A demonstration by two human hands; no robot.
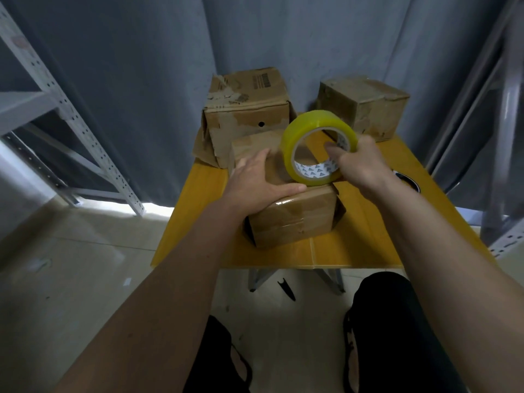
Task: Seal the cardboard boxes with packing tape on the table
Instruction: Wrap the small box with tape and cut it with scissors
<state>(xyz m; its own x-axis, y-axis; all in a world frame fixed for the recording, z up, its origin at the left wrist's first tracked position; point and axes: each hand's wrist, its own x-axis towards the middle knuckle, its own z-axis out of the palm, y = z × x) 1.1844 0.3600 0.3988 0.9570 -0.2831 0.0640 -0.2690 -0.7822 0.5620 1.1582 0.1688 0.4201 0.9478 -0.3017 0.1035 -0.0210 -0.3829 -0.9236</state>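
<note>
Taping looks under way on the box [289, 205] at the table's [368, 236] middle: the left hand [255, 182] presses flat on it, fingers together, the right hand [360, 163] hooks the roll [317, 146] above it; next, draw tape across.

- Yellow table [368, 239] carries three cardboard boxes: near box [292, 222], left rear box [243, 109], right rear box [365, 106].
- Dark round object [408, 180] at right edge.

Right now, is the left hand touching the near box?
Touching. The head view shows the left hand lying flat on top of the near box, fingers spread, no gap visible.
</note>
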